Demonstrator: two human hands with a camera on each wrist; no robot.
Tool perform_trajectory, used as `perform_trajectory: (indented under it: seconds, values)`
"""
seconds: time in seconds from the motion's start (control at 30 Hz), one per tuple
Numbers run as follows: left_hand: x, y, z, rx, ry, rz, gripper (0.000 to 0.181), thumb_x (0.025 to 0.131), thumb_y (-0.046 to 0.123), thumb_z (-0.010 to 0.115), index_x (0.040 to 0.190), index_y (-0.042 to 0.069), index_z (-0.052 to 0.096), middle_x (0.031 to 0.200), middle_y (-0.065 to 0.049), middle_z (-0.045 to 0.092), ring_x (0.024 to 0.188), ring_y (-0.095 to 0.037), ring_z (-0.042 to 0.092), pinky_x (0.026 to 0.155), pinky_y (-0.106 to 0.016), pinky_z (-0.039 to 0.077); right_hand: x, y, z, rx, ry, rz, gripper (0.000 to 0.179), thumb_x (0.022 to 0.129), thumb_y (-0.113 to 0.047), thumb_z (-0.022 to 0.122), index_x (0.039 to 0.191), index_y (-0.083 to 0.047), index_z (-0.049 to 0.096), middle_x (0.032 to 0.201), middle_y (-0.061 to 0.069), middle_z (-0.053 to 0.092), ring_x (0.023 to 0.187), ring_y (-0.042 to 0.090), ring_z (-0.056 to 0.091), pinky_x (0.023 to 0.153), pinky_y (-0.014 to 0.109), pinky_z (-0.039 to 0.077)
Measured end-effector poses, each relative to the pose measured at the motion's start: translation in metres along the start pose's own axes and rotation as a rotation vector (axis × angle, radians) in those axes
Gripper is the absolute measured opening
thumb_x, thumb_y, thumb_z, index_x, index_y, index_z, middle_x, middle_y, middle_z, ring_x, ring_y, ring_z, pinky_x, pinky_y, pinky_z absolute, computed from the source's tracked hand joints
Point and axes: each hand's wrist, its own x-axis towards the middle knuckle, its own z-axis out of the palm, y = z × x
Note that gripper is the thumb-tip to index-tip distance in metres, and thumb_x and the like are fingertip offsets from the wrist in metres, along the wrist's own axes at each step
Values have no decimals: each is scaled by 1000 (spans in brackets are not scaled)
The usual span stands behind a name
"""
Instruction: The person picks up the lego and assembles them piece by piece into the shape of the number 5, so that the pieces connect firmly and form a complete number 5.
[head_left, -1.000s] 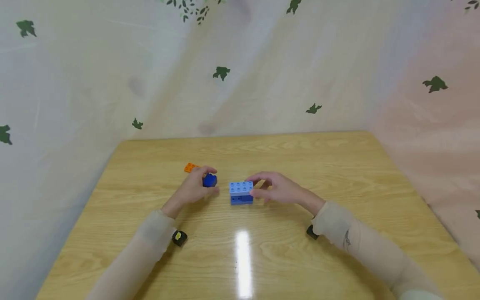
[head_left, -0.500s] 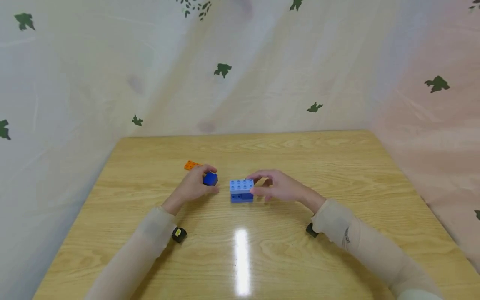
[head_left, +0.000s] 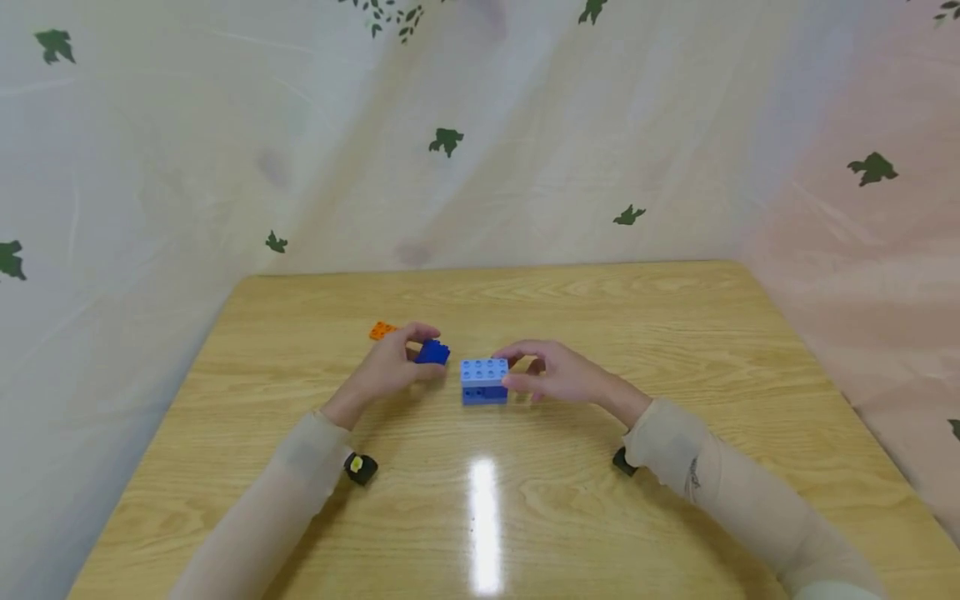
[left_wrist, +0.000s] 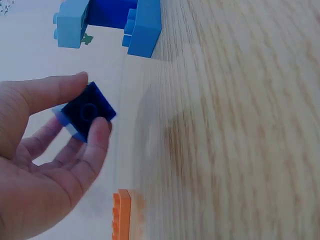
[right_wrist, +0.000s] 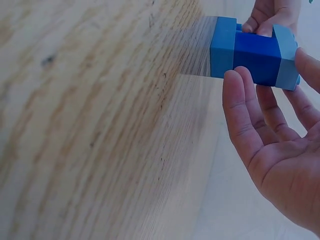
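Note:
My left hand pinches a small dark blue toy brick between thumb and fingers, above the table. In the left wrist view the brick is tilted and shows its hollow underside. To its right stands a stack of toy bricks on the table: a light blue brick on top, a blue brick below, and a dark blue brick between them at the right end. A gap is left between the layers at the left end. My right hand holds the stack's right end with thumb and fingers.
An orange studded brick lies on the wooden table behind my left hand, which partly covers it. Dark wrist devices hang under both cuffs. A pale cloth with leaf shapes rises behind the table.
My left hand has moved slightly right, towards the stack, and the dark blue brick in it has turned so that its studs show. The right hand and the stack stay in place.

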Motion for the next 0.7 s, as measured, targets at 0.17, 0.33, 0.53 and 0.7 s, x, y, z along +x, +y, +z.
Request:
perform_trajectory:
  seconds: [0.17,0.33,0.53,0.7]
  values:
    - [-1,7,1,-98,23,73,59,89,14,80,140,6,53,135,-10,58,112,-31,62,97,-46,54,0,1,-1,9,-6,-3,44,101,-23,67,141,-9,57,127,14,58,89,35,67,68,48,61]
    - [0,14,1,-251,83,118,77,88,13,81,153,12,39,133,-12,53,118,-31,57,103,-47,49,1,2,1,11,-4,-13,43,101,-22,66,141,-9,57,126,14,58,86,35,67,66,46,60]
    - [0,20,1,-292,120,151,76,89,15,81,153,9,41,134,-12,56,121,-29,56,99,-41,53,1,2,1,15,-10,-4,43,102,-22,65,142,-9,56,127,13,57,87,36,67,67,48,60]
    - [-3,25,3,-265,120,167,52,90,19,81,137,11,61,127,-8,64,116,-29,60,91,-37,56,-1,1,1,28,-10,2,44,102,-22,65,142,-8,55,128,14,56,88,37,67,68,48,60]
